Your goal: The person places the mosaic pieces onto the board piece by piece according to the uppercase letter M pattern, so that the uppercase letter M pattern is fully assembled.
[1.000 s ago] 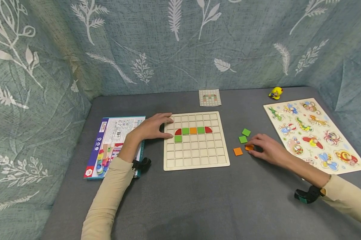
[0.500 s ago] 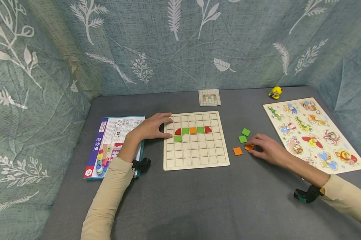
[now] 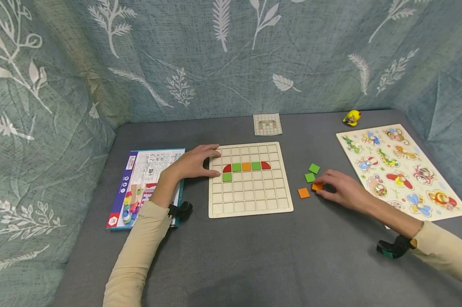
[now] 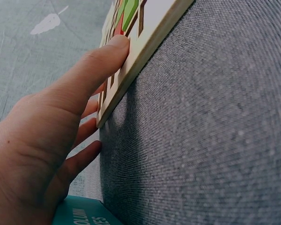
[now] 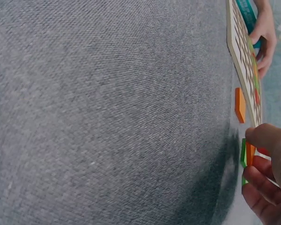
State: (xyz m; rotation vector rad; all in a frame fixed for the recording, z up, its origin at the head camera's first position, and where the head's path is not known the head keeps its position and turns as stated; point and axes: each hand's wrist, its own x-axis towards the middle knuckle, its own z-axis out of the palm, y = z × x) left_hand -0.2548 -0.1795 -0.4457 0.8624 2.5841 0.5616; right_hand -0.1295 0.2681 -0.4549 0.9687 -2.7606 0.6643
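Orange square flat tile (image 3: 317,186) in the pinch of the right hand (image 3: 340,192)

It is at 3 o'clock from the pale wooden grid board (image 3: 255,196), just past that board's edge, between thumb and fingers. Being square, it has no long axis; the fingers cover too much to tell its tilt. Near it lie two green square tiles (image 3: 310,178), toward 11 and 12 o'clock, and a loose orange square tile (image 3: 303,193), toward 8. The left hand (image 3: 192,163) is spread, its thumb resting on the board's 9 o'clock edge, its fingers about the 10 o'clock corner. Red, green and orange pieces (image 3: 246,166) sit in the board in a row running from 9 to 3 o'clock. Grey cloth-covered tabletop (image 3: 238,251) stretches from the board's 6 o'clock edge. At 9 o'clock lies a flat multicoloured box (image 3: 144,175); its teal side reads "OLUMN" and "KES" in the left wrist view, while the top's print is too small. A printed grid card (image 3: 267,124) lies toward 12 o'clock.
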